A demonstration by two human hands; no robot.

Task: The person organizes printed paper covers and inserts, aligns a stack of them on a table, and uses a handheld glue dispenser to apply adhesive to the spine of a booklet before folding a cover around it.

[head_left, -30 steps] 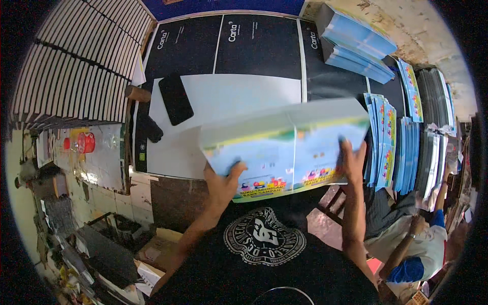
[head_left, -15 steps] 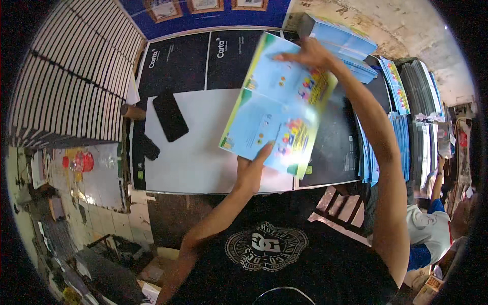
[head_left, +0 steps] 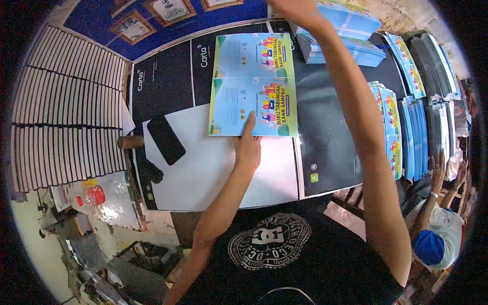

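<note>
The left hand pinches the near edge of a blue printed sheet, thumb on top, fingers mostly hidden beneath. The sheet is over the white board and black tabletop, right of a black phone. Beyond, near blue stacks, the right hand is cut off; I cannot tell its fingers' state.

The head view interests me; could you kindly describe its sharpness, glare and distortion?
In the head view, the printed sheet looks fairly sharp; also in the head view, glare brightens the lower right of the white sheet, and fisheye curvature bows the striped stack near the black rim.
</note>
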